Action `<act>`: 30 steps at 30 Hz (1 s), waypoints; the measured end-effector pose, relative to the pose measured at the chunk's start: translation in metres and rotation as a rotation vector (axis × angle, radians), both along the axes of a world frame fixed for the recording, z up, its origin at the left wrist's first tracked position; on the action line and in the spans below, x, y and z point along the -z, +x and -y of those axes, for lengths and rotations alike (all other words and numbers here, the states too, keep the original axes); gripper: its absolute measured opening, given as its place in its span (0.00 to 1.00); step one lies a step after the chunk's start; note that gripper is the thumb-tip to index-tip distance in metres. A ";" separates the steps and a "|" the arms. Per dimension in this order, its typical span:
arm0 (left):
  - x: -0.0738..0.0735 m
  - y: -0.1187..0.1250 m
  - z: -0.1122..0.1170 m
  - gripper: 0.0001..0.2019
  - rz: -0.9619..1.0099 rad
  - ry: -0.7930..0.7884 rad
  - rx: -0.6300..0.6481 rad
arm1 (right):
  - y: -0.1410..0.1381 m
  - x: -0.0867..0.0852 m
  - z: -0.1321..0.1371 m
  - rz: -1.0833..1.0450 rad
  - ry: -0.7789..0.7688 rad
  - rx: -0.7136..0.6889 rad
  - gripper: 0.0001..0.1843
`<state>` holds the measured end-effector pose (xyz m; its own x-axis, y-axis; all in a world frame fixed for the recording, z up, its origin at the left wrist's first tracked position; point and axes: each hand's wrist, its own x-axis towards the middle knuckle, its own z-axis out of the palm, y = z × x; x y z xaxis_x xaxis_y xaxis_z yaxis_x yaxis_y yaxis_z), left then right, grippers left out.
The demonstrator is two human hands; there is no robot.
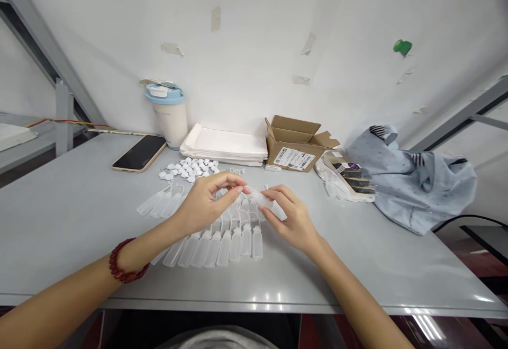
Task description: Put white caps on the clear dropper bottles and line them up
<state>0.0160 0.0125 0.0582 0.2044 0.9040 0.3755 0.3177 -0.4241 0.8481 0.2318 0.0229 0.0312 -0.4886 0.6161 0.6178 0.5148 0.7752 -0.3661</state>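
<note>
Above the table, my right hand (291,214) grips a small translucent plastic bottle (259,197) between thumb and fingers. My left hand (212,198), a red bead bracelet on its wrist, pinches at the left end of that bottle; whether its fingertips hold the cap or neck is too small to tell. Beneath both hands, several similar bottles with thin looped straps lie side by side in a row (224,248). More of them (151,203) lie left of my left hand, partly hidden by it. Behind it is a pile of small white pieces (190,168).
A phone (139,153) and a cup with a blue lid (169,116) stand at the back left. A white paper stack (226,145), an open cardboard box (296,145), a white packet with dark contents (349,177) and a light blue cloth (413,179) line the back and right.
</note>
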 end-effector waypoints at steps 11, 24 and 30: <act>-0.004 -0.001 0.001 0.07 -0.089 0.034 0.010 | -0.001 -0.002 0.000 -0.017 0.027 -0.019 0.11; 0.003 0.001 -0.002 0.07 -0.130 0.035 0.055 | -0.002 0.004 0.004 0.012 -0.020 -0.071 0.27; 0.001 0.001 -0.001 0.06 -0.176 0.021 0.116 | -0.004 0.004 0.005 0.013 0.005 -0.082 0.22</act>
<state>0.0169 0.0131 0.0575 0.3706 0.8629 0.3437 0.4082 -0.4837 0.7742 0.2276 0.0176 0.0271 -0.5452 0.5705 0.6142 0.4544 0.8168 -0.3554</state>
